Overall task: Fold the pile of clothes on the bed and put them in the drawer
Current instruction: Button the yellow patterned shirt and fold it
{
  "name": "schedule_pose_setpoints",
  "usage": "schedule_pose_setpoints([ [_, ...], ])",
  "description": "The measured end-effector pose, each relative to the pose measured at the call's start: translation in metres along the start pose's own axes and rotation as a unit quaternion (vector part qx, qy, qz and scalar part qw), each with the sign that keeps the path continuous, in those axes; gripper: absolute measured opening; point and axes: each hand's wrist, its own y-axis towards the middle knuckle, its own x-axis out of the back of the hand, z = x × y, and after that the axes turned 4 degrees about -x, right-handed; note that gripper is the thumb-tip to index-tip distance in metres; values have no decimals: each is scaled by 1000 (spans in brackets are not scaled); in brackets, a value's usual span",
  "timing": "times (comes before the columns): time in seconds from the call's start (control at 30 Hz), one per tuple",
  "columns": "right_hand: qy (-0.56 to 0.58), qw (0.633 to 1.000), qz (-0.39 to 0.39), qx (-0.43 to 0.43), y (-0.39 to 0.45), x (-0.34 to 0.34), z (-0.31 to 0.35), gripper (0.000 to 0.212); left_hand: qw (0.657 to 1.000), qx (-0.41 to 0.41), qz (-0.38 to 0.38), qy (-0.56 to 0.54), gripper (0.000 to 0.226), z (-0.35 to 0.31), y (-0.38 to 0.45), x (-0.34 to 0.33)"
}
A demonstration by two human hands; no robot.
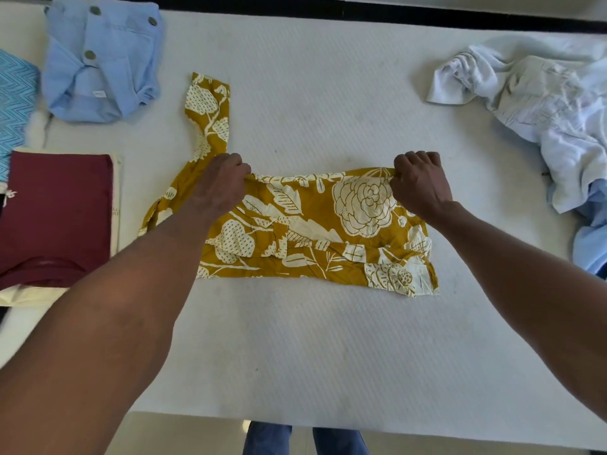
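A: Where's the garment?
B: On the white bed (328, 339); the mustard floral garment (312, 231) lies flat at the middle, one strip trailing away at its left.
A: And the hands?
B: Left hand (220, 182) pinches its far edge; right hand (418, 182) grips the same edge, further right.

Your left hand (219, 185) and forearm cover the yellow floral garment (315, 231) where its sleeve joins the body. The left edge cuts off the zigzag cloth (14, 103) and maroon garment (56, 218). The right edge cuts off the unfolded pile (538, 103).
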Motion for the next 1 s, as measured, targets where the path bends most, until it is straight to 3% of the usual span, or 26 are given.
schedule_pose_setpoints([
  [0.13,-10,1000,5,1,-51,11,12,12,999,-17,-40,17,17,-17,-48,6],
  [0.27,-10,1000,-4,16,-115,17,22,9,1000,-15,-24,11,23,-51,-109,3],
  [0.4,-46,996,73,1,-154,-1,31,13,999,-12,26,31,24,-71,-153,-14],
  [0.5,-69,984,145,-72,-167,0,47,22,999,20,30,28,21,-83,-163,-18],
  [0.57,-36,987,118,-107,-167,4,66,24,999,29,4,33,22,-93,-163,-18],
  [0.67,58,993,76,-64,-156,2,90,32,999,-7,-44,20,26,-105,-147,-20],
  [0.73,67,988,121,-64,-148,1,94,31,999,-21,-46,8,25,-113,-133,-26],
  [0.8,38,973,183,-137,-144,2,89,34,1000,-1,-14,-5,22,-119,-121,-31],
  [0.9,-9,938,208,-276,-138,10,79,25,996,60,37,-48,21,-129,-116,-35],
  [0.93,-4,933,200,-298,-135,14,78,23,996,71,41,-41,21,-132,-117,-36],
  [1.0,9,953,170,-251,-129,14,77,28,996,86,31,-8,20,-136,-121,-37],
])
